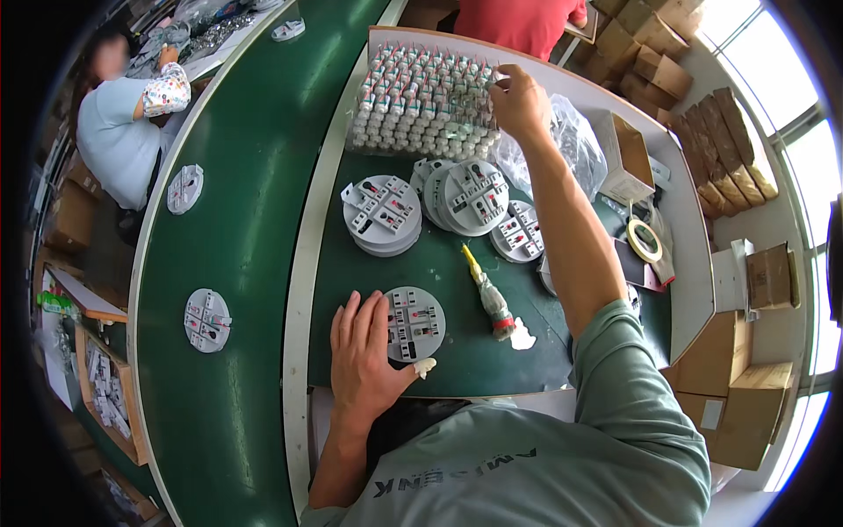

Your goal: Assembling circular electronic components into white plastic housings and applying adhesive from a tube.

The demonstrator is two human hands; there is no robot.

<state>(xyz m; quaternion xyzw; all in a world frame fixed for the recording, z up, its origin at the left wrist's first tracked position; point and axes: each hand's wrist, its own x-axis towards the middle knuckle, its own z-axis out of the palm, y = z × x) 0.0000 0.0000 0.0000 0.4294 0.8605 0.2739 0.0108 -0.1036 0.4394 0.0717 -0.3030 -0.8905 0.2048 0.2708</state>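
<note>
On the near part of the green bench lies a round white plastic base (419, 326) with a cross-shaped layout of slots and small parts. My left hand (363, 356) rests at its left edge, fingers stretched out, with a pale wrap on the thumb tip. My right hand (522, 101) reaches far forward over the right side of a clear tray (355, 142) filled with rows of small white cylindrical parts (421, 101) with thin red tips. Its fingers are pinched together; what they hold is too small to make out.
Stacks of similar bases (382, 211) stand before the tray, with more bases (479, 198) beside them. A glue bottle (493, 303) with a yellow nozzle lies right of my left hand. Plastic bags, an open carton (622, 158) and a tape roll (644, 240) sit right. Left, a green conveyor (237, 263) carries bases.
</note>
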